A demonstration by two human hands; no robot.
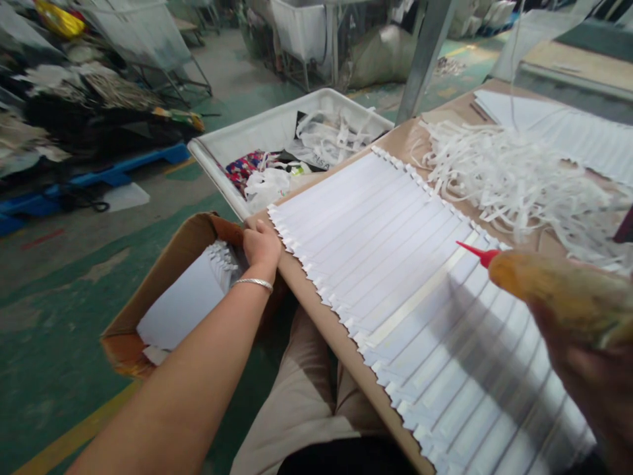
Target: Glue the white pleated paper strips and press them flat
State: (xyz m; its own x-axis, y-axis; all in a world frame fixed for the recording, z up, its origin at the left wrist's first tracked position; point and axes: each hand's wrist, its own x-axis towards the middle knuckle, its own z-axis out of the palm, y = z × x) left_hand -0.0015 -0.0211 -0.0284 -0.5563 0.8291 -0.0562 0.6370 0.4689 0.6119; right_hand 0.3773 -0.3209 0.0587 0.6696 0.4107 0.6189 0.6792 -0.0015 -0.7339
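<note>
My left hand, with a silver bracelet at the wrist, is closed round the near left corner of the cardboard-covered tabletop. Blurred at the right, my right hand grips a yellowish glue bottle with a red pointed nozzle. The nozzle tip hangs over a row of overlapping white paper sheets, staggered so that only narrow bands of most show. Their folded ends form jagged edges. One paler, cream band crosses the row below the nozzle. Part of the right hand is in shadow.
A heap of white strips lies behind the sheets, near another white stack. Left of my knees stands a cardboard box holding white paper pieces. A white bin with scraps adjoins the table; a metal post rises behind.
</note>
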